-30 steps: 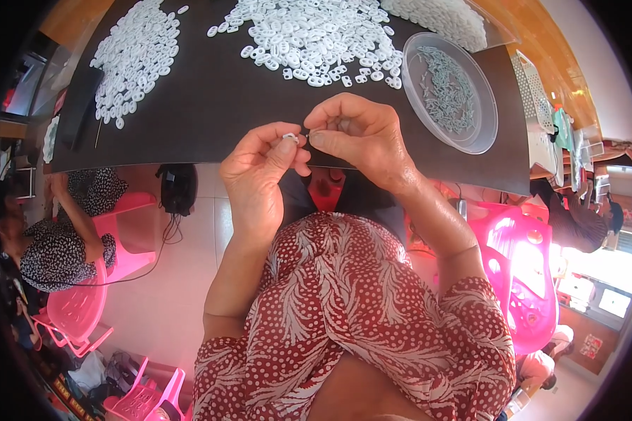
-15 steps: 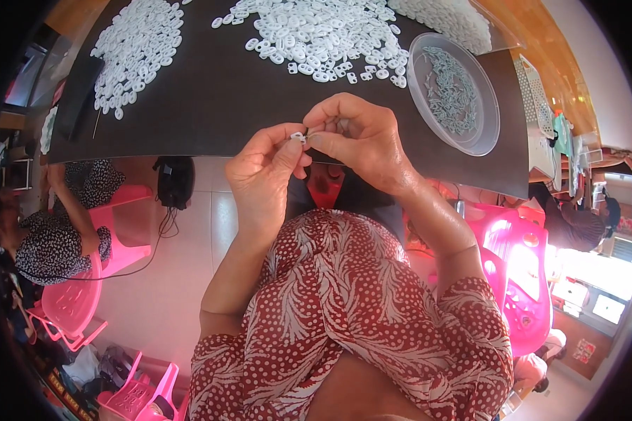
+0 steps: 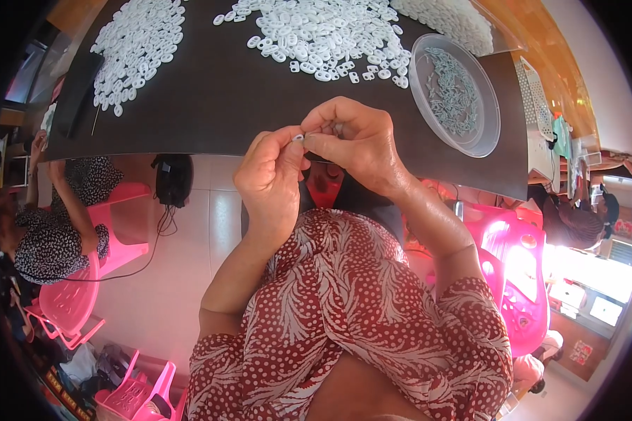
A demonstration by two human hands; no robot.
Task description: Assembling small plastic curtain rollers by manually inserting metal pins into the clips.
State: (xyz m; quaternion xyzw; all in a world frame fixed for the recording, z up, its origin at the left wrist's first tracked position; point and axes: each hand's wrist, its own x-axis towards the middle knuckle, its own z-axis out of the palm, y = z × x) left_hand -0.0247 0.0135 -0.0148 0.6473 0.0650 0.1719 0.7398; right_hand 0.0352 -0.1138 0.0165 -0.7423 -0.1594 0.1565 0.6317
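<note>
Just above the middle of the frame, your left hand (image 3: 270, 175) and your right hand (image 3: 354, 140) met over the near edge of the dark table (image 3: 211, 91). You pinched a small white plastic piece (image 3: 298, 137) between the fingertips of both hands, your left thumb and forefinger closing on it from the left, your right thumb and forefinger from the right, with the other right fingers curled into the palm. Whether you held anything more inside that curled right hand could not be told. Across the top centre of the frame lay a broad scatter of white pieces (image 3: 323, 31) on the tabletop, and a second heap of white pieces (image 3: 137, 45) spread toward the upper left. At the upper right stood a clear round dish (image 3: 486, 133) holding small grey-green parts (image 3: 453, 88), near your right hand but apart from it. At the left edge another person in a dotted dress (image 3: 56, 231) sat on a pink chair (image 3: 74, 302). More pink chairs (image 3: 519, 281) stood at the lower right.
</note>
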